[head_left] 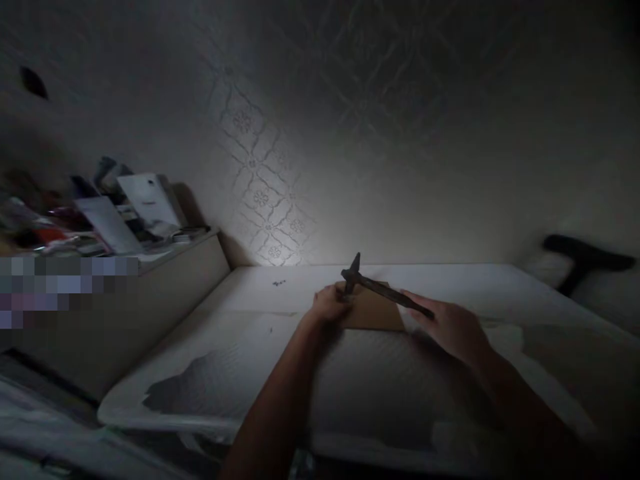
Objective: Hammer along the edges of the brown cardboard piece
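Observation:
In dim light my right hand (450,327) is closed round the handle of a small dark hammer (373,285). The hammer's head points up and left, just above my left hand (330,305). My left hand rests with its fingers curled at the left edge of a flat brown board (373,313) lying on the white table (250,333). What the left fingers pinch, if anything, is too small and dark to make out.
A low cabinet (170,287) at the left carries a pile of papers and boxes (130,213). A patterned wall (260,173) stands behind the table. A dark chair armrest (585,257) shows at the far right. Small dark specks (279,283) lie on the table.

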Demonstrator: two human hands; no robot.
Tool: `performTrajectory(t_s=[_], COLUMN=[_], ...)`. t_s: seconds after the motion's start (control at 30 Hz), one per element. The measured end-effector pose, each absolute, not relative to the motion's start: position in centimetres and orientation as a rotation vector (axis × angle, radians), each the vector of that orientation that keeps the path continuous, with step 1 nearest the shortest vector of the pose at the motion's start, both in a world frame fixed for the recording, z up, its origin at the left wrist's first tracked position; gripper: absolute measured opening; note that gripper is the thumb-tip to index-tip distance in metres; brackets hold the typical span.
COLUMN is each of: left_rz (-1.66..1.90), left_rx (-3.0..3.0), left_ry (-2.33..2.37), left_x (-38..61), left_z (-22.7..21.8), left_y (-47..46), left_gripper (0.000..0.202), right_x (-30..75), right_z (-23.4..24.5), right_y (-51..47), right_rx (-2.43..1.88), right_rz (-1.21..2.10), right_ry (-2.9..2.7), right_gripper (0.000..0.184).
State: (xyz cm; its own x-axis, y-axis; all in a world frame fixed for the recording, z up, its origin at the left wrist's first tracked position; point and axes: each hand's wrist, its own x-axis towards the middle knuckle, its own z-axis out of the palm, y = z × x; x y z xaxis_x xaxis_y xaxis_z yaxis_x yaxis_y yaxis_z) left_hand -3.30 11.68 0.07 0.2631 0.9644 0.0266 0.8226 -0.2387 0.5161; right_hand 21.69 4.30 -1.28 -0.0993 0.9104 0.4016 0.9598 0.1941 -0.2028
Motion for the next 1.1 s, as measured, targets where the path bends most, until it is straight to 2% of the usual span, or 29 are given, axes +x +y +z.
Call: performTrajectory(t_s=[0.47,0.8,1.1], left_rz=[0.41,0.429,0.422], left_rx=[2.181,2.197,2.191], left_ry=[1.706,1.703,1.704], left_x=[-3.1,-3.1,-3.1], left_z=[0.2,0.1,0.3], left_y=[11.7,11.8,11.5], left_gripper=[0.03,0.028,0.03], right_x=[22.8,22.8,22.8], right_z=[-0.9,-0.7,-0.9], right_y=[4.3,4.0,4.1], right_rx=[-1.765,-1.783,-1.761], right_rz=[-0.175,-0.253,-0.195], right_ry=[-2.008,-2.05,-2.055], right_gripper=[0.041,0.041,0.041])
